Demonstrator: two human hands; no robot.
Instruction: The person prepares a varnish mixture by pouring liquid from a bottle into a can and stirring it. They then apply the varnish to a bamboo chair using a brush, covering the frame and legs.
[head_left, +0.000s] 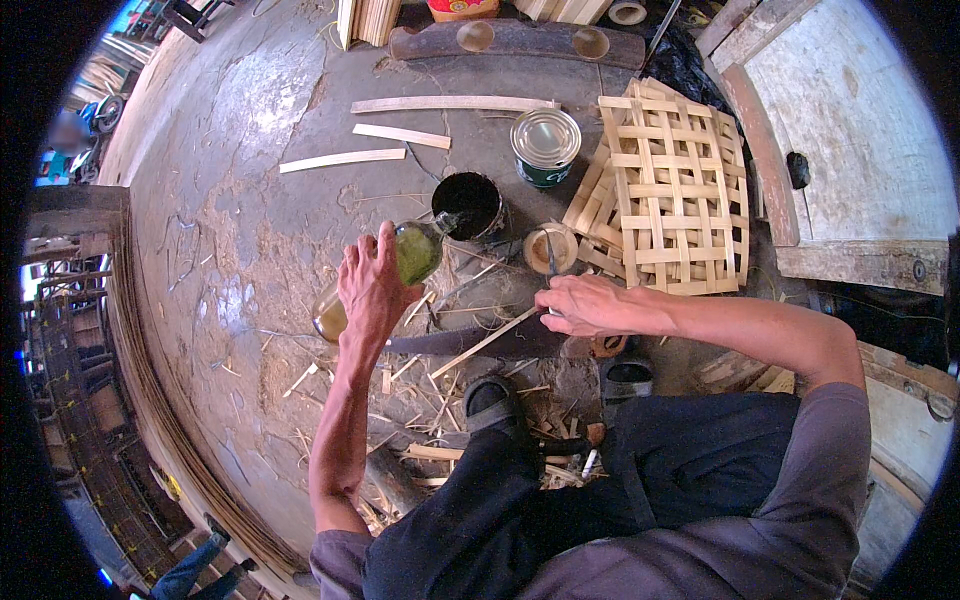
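Observation:
My left hand [370, 285] is wrapped round a bottle [417, 256] with greenish and brownish tones. The bottle lies tilted, its neck pointing up and right over the mouth of a dark open can [468, 205]. Closed fingers of my right hand [580, 305] pinch a thin dark stick [551, 258] whose far end reaches into a small round cup [537, 250]. The stick's lower end is hidden by the fingers. Just beyond stands a green can [546, 150] with a silver lid, upright.
Woven bamboo panels [680, 190] are stacked at the right. Pale strips [400, 137] lie on the far floor [270, 220]. A saw [480, 341] rests before my feet among shavings. A dark wooden piece with round hollows [520, 42] lies at the back, a whitish board [860, 140] far right.

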